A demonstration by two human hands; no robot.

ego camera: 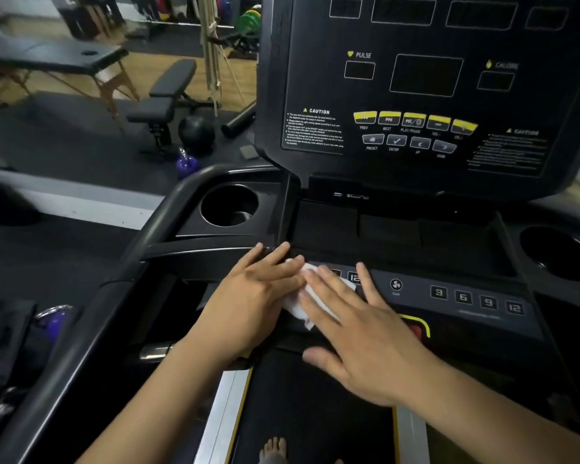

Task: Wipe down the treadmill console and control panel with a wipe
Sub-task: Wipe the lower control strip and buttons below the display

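Rising console (426,75): is standing dark above the work with no screen lighting; reaching up to it from here is risking a lean onto the keys below
Control panel (412,308): is lying as a sloped strip under the console and is carrying both hands at its left end
Belt (315,413): is running back beneath the panel, with a bare foot (273,447) standing on it; any accidental start is going to catch that foot
Right hand (359,336): is lying flat, fingers straight and spread, pressing the right part of the wipe and gripping nothing
Left hand (252,296): is lying flat too, fingers straight, pressing the left part of the wipe and gripping nothing
Wipe (297,309): is sitting crumpled on the panel's left end, showing between the two hands; flat palms are likely letting it bunch or slide off the front edge onto the belt
Red button (416,329): is peeking out just beside the right hand, which is risking pressing it
Number key (354,277): is touching the right fingertips, so a firm stroke is risking a keypress
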